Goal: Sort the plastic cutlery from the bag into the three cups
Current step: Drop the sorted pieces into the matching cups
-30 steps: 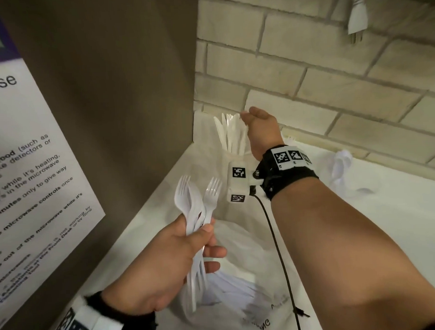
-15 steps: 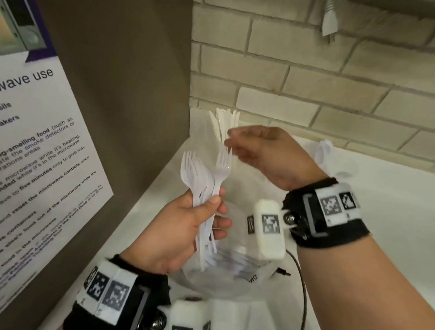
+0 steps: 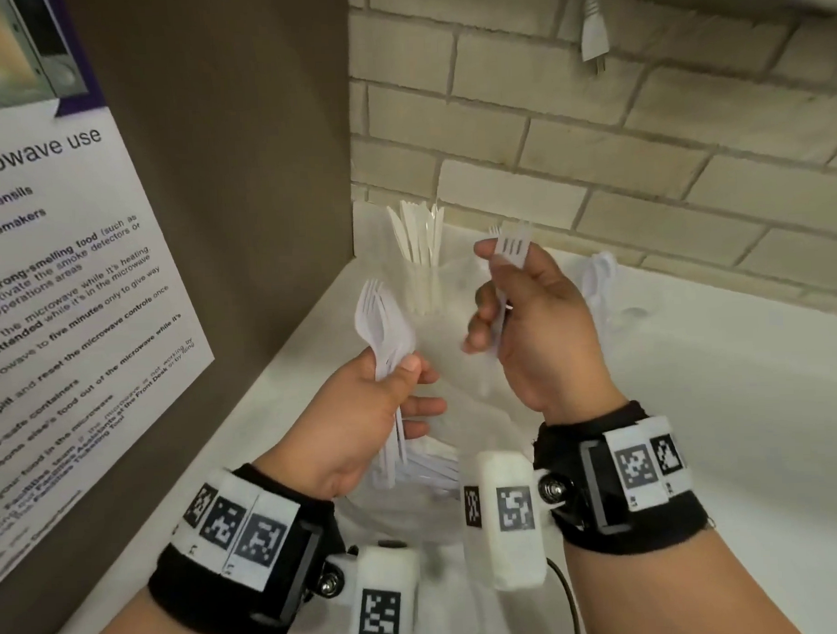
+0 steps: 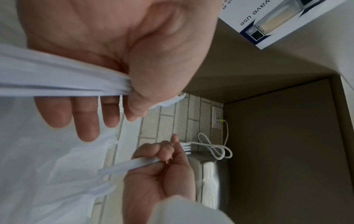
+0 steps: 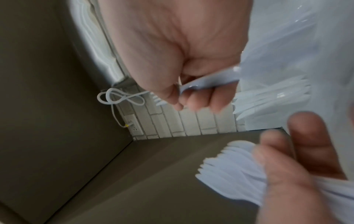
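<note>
A counter (image 3: 694, 402) fills a corner, a brick wall (image 3: 591, 144) on the far side and a panel with a poster (image 3: 73, 281) on the left. A cup of knives (image 3: 422, 264) stands in the far corner. Nearer lies the bag (image 3: 413, 497). Above it, the left hand (image 3: 358, 423) holds a bunch of forks (image 3: 381, 327); the right hand (image 3: 541, 341), to its right, holds a single fork (image 3: 511, 249).

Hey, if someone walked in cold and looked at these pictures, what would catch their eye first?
Probably the two hands in the middle of the head view: the left hand grips a bunch of forks, while the right hand holds a single fork upright. Just behind them, in the corner by the brick wall, a cup stands full of knives.
</note>
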Motion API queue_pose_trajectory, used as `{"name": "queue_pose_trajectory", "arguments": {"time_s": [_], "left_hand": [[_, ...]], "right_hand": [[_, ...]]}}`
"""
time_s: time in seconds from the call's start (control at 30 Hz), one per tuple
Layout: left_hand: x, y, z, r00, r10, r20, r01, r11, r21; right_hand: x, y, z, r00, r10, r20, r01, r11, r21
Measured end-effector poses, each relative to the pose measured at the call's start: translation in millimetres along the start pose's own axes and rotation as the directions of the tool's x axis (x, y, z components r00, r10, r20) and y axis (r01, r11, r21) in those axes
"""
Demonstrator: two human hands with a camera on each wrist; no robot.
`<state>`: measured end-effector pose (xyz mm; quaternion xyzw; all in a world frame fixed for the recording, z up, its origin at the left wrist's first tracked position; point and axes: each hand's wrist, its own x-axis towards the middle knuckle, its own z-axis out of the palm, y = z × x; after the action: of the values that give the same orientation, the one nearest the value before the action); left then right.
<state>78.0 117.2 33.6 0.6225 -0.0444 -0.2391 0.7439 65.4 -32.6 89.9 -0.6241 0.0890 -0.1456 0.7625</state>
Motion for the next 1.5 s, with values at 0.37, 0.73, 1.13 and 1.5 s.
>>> {"name": "queue_pose_trajectory", "arguments": {"time_s": [0.37,0.73,1.13,1.5], "left_hand": [[-1,13,11,0.959,0.229,0.169,-0.268,0.925,0.268],[4,12,10,0.987,0.102,0.128,-0.108,0.993,0.038],[12,10,6,0.996,0.045,0.072,-0.056,0.986,0.156],[24,13,5,0.980,0.040,0.195,-0.116,0.911,0.396]], "right_hand": [[-15,13,-2,0.985,0.034,0.170,0.037,0.918,-0.395],[-14,14,1,0.986,0.133,0.099,-0.108,0.968,-0.227],[4,10,1,0.994,0.056,-0.094,-0.059,0.998,-0.022],[29,5,-23,0.971,0.165,0.176,-0.119,0.962,-0.245]]}}
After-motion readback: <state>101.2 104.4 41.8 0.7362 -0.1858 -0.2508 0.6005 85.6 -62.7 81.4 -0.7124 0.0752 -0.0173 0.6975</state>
